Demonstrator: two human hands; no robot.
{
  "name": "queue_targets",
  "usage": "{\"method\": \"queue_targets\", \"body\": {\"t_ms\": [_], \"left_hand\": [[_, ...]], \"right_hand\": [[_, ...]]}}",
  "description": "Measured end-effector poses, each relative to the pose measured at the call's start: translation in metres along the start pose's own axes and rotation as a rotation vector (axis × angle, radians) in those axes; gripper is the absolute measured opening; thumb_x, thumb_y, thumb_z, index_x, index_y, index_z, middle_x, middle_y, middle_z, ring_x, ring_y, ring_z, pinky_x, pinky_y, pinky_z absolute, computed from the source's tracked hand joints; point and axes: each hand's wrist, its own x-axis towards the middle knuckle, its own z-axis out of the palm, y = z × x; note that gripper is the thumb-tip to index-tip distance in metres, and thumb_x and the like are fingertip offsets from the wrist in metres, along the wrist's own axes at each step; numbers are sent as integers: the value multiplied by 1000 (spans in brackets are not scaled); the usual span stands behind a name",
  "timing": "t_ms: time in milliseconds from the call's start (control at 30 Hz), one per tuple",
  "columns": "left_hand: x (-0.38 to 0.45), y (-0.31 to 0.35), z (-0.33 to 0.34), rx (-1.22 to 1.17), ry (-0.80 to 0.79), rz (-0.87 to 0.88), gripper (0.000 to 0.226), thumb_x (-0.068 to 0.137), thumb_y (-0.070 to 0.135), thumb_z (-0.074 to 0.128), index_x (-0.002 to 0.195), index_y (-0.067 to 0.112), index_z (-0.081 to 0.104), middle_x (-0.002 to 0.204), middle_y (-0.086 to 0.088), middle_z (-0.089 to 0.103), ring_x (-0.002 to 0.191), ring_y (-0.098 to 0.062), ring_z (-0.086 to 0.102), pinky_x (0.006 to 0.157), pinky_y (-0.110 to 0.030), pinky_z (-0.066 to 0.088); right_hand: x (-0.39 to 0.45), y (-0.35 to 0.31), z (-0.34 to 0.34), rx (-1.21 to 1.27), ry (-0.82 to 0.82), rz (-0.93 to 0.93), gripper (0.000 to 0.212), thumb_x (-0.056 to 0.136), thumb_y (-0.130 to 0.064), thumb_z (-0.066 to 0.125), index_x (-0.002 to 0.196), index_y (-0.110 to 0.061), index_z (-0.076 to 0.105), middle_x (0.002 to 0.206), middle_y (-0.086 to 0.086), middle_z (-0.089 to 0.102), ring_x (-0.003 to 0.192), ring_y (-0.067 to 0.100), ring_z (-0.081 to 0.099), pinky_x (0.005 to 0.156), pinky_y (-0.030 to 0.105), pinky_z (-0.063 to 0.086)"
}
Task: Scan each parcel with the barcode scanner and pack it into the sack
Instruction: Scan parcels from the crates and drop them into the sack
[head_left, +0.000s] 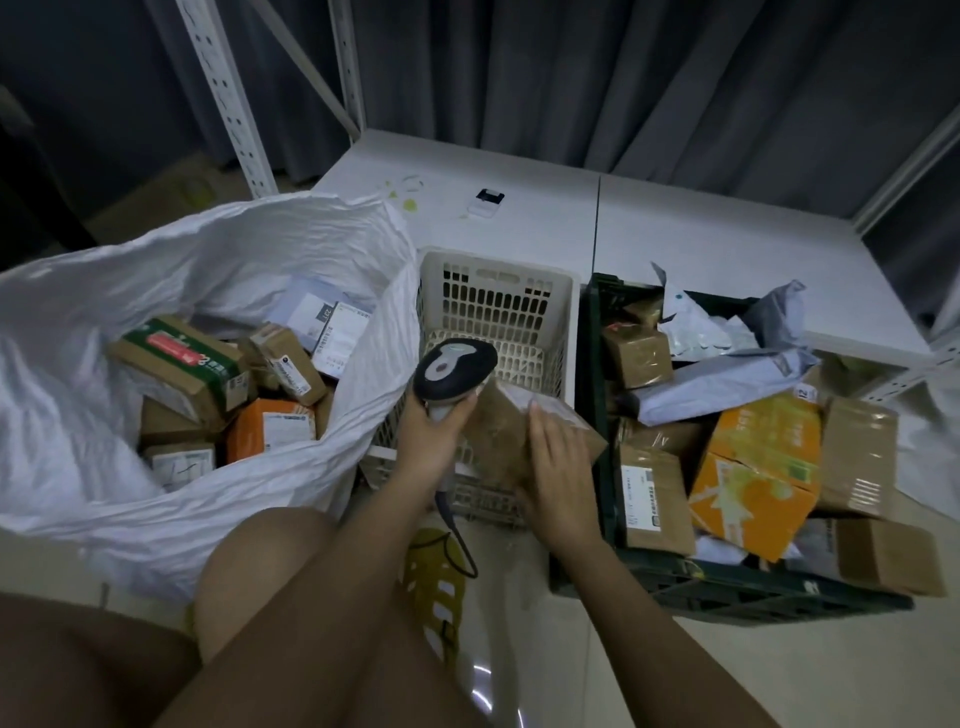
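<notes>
My left hand (434, 434) grips the handle of a grey and black barcode scanner (454, 370), its head tilted toward a brown cardboard parcel (501, 431). My right hand (558, 467) holds that parcel from its right side, over the white slotted basket (498, 291); the parcel is motion-blurred. The white sack (218, 260) lies open at the left, with several boxed parcels inside, among them an orange box (270, 426) and a green-banded carton (179, 364). At the right, a dark green crate (727, 587) holds several more parcels, including an orange carton (753, 473) and grey mailer bags (727, 379).
A white table (675, 228) stands behind the containers with a small black-and-white device (485, 200) on it. Metal rack uprights (228, 98) rise at the back left. My bare knee (270, 551) sits near the sack. The scanner cable (457, 530) hangs to the tiled floor.
</notes>
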Motion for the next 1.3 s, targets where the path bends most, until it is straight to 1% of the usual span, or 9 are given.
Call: {"method": "queue_targets", "body": {"t_ms": [200, 333, 400, 533, 600, 767, 933, 1100, 1300], "left_hand": [[4, -18, 3, 24, -79, -92, 86, 63, 53, 73, 139, 23, 47, 132, 1, 57, 120, -19, 55, 106, -46, 43], [8, -23, 1, -6, -74, -127, 97, 55, 61, 75, 140, 24, 45, 132, 1, 58, 119, -20, 56, 104, -47, 44], [7, -23, 1, -3, -78, -125, 86, 66, 51, 78, 140, 22, 45, 133, 0, 57, 120, -21, 55, 104, -47, 44], [7, -23, 2, 5, -75, -112, 66, 83, 30, 73, 141, 20, 43, 135, -1, 55, 122, -21, 53, 106, -46, 42], [7, -23, 2, 6, -79, -116, 67, 84, 29, 72, 143, 20, 41, 137, -2, 53, 123, -22, 52, 107, -45, 41], [7, -23, 1, 38, -69, -83, 65, 87, 26, 70, 143, 17, 40, 138, -2, 51, 123, -22, 50, 99, -33, 43], [3, -14, -4, -1, -44, -40, 62, 86, 24, 70, 141, 17, 42, 131, 2, 53, 113, -14, 52, 91, -28, 43], [-1, 5, -12, -77, -40, 9, 59, 87, 24, 69, 140, 15, 45, 132, 1, 56, 120, -19, 53, 102, -36, 44], [-3, 30, -22, -80, -66, 205, 54, 86, 7, 68, 136, 9, 47, 125, 4, 55, 114, -7, 52, 80, -2, 44]], "right_hand": [[-13, -15, 10, 314, -206, 12, 84, 80, -35, 60, 151, -12, 22, 153, 3, 32, 143, 16, 23, 120, 35, 12], [5, -20, -3, 506, 121, 393, 41, 90, -37, 45, 121, -15, 60, 122, 3, 57, 121, 22, 45, 101, 34, 38], [17, -10, -7, 418, 180, 557, 38, 95, -38, 55, 124, -15, 60, 124, 7, 55, 122, 26, 43, 97, 30, 34], [24, 5, -8, 457, -186, 959, 79, 88, -52, 61, 149, -12, 29, 148, 16, 32, 136, 36, 28, 107, 42, 30], [23, 9, -4, 644, -263, 1055, 85, 85, -60, 60, 149, -16, 24, 145, 15, 38, 130, 35, 40, 105, 44, 36], [28, 11, -15, 1187, -193, 1220, 48, 94, -52, 52, 127, -19, 41, 123, 9, 55, 102, 23, 57, 93, 49, 50], [24, 8, -32, 1368, -176, 1150, 28, 97, -40, 53, 120, -25, 49, 117, 6, 57, 97, 22, 57, 61, 36, 51], [35, 5, -53, 1311, -38, 994, 37, 93, -28, 61, 128, -22, 49, 113, -3, 57, 98, 13, 57, 90, 48, 54], [80, 23, -90, 1029, 61, 781, 50, 75, -33, 81, 116, -22, 56, 120, -1, 54, 110, 19, 57, 91, 40, 54]]}}
